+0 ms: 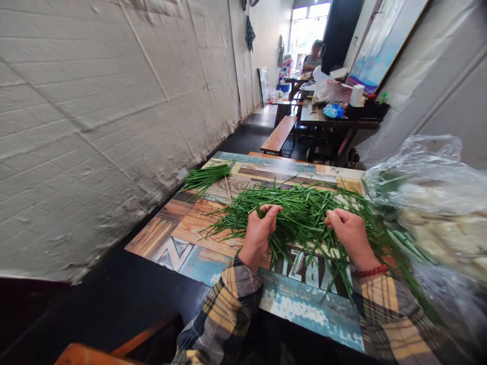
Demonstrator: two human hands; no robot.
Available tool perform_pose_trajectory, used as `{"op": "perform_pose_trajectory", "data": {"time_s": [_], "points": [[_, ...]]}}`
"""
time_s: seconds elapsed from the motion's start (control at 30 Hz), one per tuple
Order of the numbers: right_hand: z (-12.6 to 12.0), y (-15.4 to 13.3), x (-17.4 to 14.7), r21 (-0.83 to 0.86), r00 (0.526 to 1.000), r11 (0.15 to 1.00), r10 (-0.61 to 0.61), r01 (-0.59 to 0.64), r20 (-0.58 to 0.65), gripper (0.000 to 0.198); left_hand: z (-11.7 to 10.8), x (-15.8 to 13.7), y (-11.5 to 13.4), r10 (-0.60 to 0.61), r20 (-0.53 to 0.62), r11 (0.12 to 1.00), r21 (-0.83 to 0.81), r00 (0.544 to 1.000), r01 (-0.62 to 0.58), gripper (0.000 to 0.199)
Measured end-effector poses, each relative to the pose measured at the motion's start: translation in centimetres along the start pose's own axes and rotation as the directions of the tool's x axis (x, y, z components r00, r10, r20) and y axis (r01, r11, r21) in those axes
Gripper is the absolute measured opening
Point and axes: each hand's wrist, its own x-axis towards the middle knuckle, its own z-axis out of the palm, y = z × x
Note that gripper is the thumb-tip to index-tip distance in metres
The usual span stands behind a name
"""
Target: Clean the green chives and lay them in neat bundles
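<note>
Greens (300, 203) lie roughly left-right, between and beyond left hand (261, 230), pinching some, and right hand (349, 234), fingertips together, contents unclear.

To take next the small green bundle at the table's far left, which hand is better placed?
Probably the left hand: it is nearer the bundle, though it seems to pinch some stalks. The right hand is farther, across the pile.

And here's the left hand (262, 230), fingers curled in, thumb bent towards the forefinger. Well apart to its right, the right hand (348, 233) pinches, fingers curled in tight. Behind them, left forearm (228, 306) and right forearm (391, 304) reach forward, slanting in towards each other.
</note>
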Motion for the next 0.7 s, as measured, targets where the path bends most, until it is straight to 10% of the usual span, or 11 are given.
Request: {"op": "perform_pose_trajectory", "data": {"time_s": [0.3,0.7], "points": [[1.1,-3.5,-1.8,0.384,0.962,0.919,-0.182,0.092,0.205,0.035,0.7,-0.9,0.0,-0.329,0.383,0.928,0.303,0.863,0.218,0.04],[0.8,-3.5,-1.7,0.157,0.976,0.968,-0.207,0.195,0.063,0.025,0.7,-0.9,-0.2,-0.41,0.447,0.888,0.395,0.795,0.236,0.045]]}}
